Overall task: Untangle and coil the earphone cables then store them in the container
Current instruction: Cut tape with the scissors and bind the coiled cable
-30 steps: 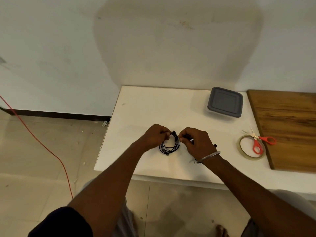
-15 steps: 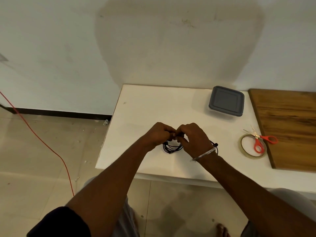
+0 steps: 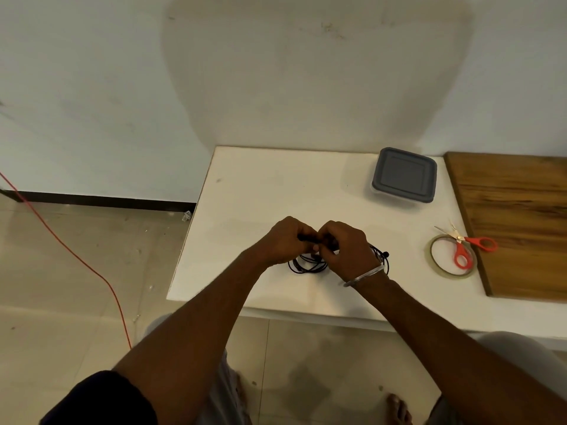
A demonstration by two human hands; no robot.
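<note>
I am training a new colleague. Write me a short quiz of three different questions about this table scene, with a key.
1. True or false: the container has its grey lid on.
2. What lies across the tape roll? A) a pen B) the scissors C) a spoon
3. Which hands grip the black earphone cable?

Key
1. True.
2. B; they have red handles.
3. Both the left hand and the right hand, together above the white table.
</note>
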